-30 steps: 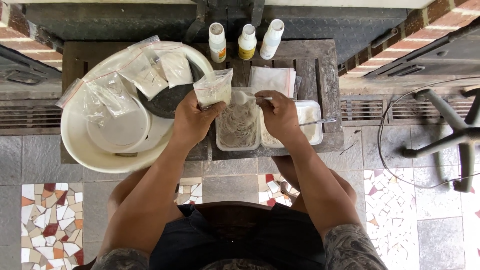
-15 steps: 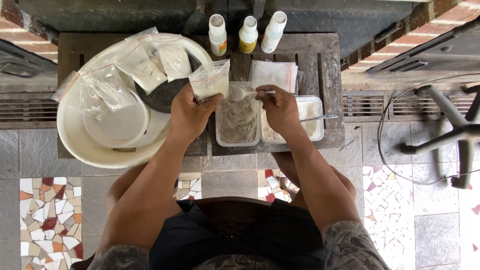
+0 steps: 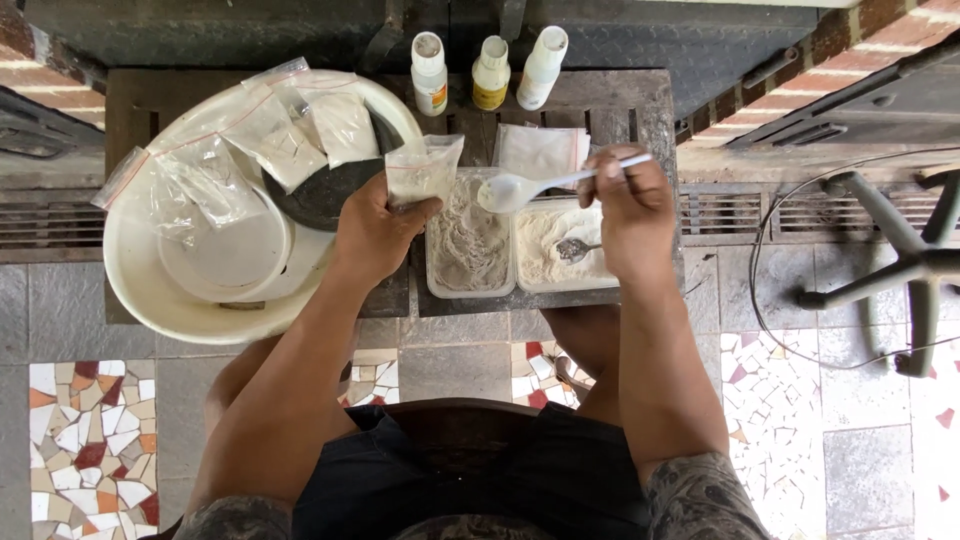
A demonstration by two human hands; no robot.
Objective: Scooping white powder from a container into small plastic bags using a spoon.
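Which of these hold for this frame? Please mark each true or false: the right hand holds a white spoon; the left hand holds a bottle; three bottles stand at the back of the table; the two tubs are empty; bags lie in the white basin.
1. The right hand holds a white spoon. True.
2. The left hand holds a bottle. False: it holds a small clear bag.
3. Three bottles stand at the back of the table. True.
4. The two tubs are empty. False: the left tub holds greyish powder, the right tub whiter powder and a second spoon.
5. Bags lie in the white basin. True.
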